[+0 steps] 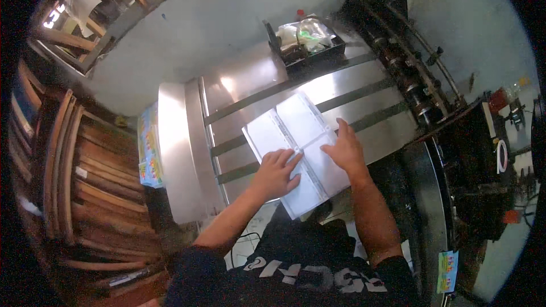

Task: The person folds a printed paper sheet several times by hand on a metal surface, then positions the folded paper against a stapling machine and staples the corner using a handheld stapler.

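Note:
A white sheet, printed with bands that part it into panels, lies tilted across the metal surface, its near corner reaching past the front edge toward my body. It could be one sheet or a thin stack; I cannot tell. My left hand rests on the sheet's left half, fingers spread and a fingertip near the middle band. On the right edge, my right hand has its thumb over the paper and its fingers apart, pointing away from me. Neither hand visibly grips the sheet.
Dark straps run across the shiny metal table. At its back stands a black box with clear plastic inside. Machine rollers line the right side. Wooden frames are stacked at left, beside colourful printed sheets.

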### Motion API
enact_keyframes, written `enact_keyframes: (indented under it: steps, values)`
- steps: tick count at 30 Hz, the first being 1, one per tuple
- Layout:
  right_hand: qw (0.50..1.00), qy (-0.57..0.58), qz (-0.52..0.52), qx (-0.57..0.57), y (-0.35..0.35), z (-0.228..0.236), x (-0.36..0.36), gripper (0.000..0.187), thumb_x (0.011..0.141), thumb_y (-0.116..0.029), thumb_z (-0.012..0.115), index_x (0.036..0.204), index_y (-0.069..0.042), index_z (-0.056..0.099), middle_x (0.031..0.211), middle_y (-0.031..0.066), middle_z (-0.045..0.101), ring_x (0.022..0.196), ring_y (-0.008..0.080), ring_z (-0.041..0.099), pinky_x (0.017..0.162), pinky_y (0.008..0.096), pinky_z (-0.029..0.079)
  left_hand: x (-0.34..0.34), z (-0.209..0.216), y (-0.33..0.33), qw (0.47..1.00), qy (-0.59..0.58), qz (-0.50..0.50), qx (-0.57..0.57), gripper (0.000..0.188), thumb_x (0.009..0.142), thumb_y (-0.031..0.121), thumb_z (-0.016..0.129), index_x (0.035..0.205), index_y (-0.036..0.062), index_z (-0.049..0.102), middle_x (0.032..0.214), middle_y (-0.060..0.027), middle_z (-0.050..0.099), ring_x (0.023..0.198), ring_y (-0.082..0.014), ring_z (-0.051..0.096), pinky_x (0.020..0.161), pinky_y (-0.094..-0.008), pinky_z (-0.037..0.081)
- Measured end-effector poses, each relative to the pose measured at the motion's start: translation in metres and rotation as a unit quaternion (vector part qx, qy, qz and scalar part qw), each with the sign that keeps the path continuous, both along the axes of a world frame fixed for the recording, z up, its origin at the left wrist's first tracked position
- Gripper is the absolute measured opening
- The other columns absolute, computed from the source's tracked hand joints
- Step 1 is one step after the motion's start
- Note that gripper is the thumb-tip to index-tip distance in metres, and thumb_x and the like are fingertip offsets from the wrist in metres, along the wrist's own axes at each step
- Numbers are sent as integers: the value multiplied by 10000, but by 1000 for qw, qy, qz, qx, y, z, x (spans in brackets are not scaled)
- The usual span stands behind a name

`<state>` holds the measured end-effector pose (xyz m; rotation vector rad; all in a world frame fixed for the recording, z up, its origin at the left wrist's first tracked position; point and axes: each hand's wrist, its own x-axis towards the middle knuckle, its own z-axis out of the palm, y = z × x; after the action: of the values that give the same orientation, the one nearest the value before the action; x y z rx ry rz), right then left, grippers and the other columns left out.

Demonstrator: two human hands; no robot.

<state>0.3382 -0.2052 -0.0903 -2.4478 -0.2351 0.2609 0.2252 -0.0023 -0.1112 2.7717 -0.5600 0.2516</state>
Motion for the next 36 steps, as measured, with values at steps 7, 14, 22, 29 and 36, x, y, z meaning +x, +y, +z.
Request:
enact_keyframes:
  steps: [7, 14, 22, 29, 36]
  values:
    - [984, -21, 174, -17, 29, 50, -30, 533, 757, -156, 687, 1241, -17, 512, 1202, 221, 572, 1117, 386, 546, 950, 423, 442, 6, -12, 11, 999, 19, -10, -41, 560, 809, 345, 637, 1263, 35, 529, 1270, -152, 494, 1144, -307, 484, 938, -468, 387]
    - [984, -52, 133, -104, 64, 58, -54, 383, 845, -144, 567, 1220, -72, 544, 1145, 198, 601, 989, 376, 604, 845, 490, 477, -7, -16, 47, 999, 0, -25, -45, 495, 840, 297, 623, 1261, 52, 535, 1324, -143, 480, 1247, -307, 433, 1037, -507, 345]
    - [951, -164, 120, -231, 56, 41, -12, 322, 864, -119, 481, 1169, -131, 581, 957, 141, 673, 802, 353, 666, 702, 487, 528, 2, -17, 44, 997, -13, -12, -73, 567, 820, 426, 629, 1245, 60, 542, 1181, -139, 509, 1110, -298, 475, 946, -452, 376]
    - [960, -89, 153, -217, 69, 64, -39, 360, 870, -114, 456, 1204, -133, 588, 1045, 145, 667, 873, 328, 664, 763, 452, 528, 19, -16, 34, 996, 67, 38, -34, 609, 836, 483, 583, 1271, 62, 514, 1119, -139, 513, 1082, -304, 487, 913, -465, 385]
    - [941, -155, 237, -186, 75, 33, -73, 416, 879, -128, 489, 1291, -72, 484, 1382, 247, 416, 1267, 415, 417, 998, 488, 396, -17, -26, 59, 995, 3, -22, -98, 404, 799, 298, 669, 1123, 67, 605, 1040, -122, 576, 964, -295, 564, 808, -396, 454]
